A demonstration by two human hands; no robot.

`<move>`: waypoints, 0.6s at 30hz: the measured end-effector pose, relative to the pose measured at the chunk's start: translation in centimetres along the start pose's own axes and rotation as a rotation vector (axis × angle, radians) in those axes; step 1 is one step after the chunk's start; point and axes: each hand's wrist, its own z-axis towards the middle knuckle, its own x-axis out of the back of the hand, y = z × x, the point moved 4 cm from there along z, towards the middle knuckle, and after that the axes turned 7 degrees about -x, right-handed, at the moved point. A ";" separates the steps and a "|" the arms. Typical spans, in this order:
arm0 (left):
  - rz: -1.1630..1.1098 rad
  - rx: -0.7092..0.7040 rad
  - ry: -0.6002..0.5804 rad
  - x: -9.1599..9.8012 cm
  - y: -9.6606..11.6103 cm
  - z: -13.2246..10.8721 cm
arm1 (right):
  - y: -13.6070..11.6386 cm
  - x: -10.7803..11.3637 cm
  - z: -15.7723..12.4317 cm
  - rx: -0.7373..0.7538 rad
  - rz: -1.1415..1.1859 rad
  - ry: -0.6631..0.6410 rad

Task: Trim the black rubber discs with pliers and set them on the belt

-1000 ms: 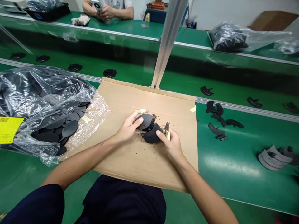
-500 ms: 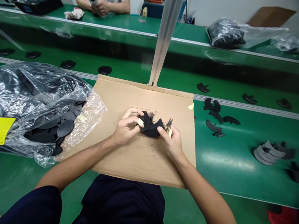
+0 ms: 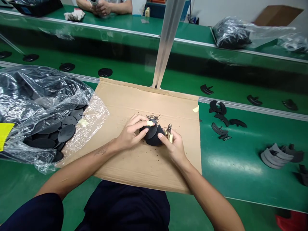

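My left hand (image 3: 133, 131) is closed on a round black disc (image 3: 151, 131), its taped fingertip lying on the disc's top. Below and beside the disc is a curved black piece (image 3: 155, 140), which my right hand (image 3: 174, 144) grips at its right edge with the thumb on top. The disc and the curved piece overlap; whether they are joined I cannot tell. A pair of nippers (image 3: 169, 132) with pale handles is also tucked in my right hand, jaws pointing up and away. Black crumbs (image 3: 154, 117) lie scattered on the cardboard sheet (image 3: 125, 99) under my hands.
On the left a clear plastic bag (image 3: 48, 93) spills black discs (image 3: 66, 133). To the right lie several curved black pieces (image 3: 218, 129) and a stack of grey curved pieces (image 3: 274, 157). A metal post (image 3: 163, 48) rises behind the cardboard. Another person's hands (image 3: 103, 8) are across the bench.
The disc has come over the curved piece, so they overlap more. My left fingers have stretched across the disc's top, and my right hand has shifted slightly left with the nippers.
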 end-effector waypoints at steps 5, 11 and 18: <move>0.020 -0.045 -0.193 -0.3 -0.1 0.1 | 0.0 -0.1 0.1 0.011 -0.033 -0.029; -0.035 0.086 -0.069 0.4 -0.6 0.0 | 0.3 0.2 0.3 0.006 -0.058 0.024; -0.156 0.320 -0.004 0.3 -1.6 -0.6 | 0.3 0.2 0.5 -0.010 -0.006 0.033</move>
